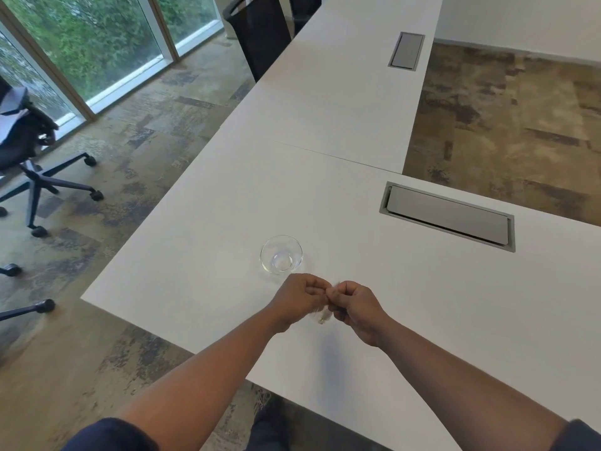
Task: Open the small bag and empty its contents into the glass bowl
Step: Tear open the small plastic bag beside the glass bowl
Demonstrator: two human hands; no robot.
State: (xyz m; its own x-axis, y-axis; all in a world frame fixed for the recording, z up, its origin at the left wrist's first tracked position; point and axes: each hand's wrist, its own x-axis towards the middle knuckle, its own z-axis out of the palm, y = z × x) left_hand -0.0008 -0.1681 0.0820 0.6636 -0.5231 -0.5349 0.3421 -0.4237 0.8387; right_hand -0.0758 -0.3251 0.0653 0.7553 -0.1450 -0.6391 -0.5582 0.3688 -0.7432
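Left hand (pixel 300 296): fingers curled, pinching one side of the small bag (pixel 323 317).
Right hand (pixel 353 305): fingers curled, pinching the other side; knuckles almost touch the left hand.
Small bag: held between both hands above the tabletop (pixel 422 304); mostly hidden, blurred.
Glass bowl (pixel 281 254): upright on the tabletop, just beyond the left hand, empty.
Cable hatch (pixel 447 214): recessed, far right.
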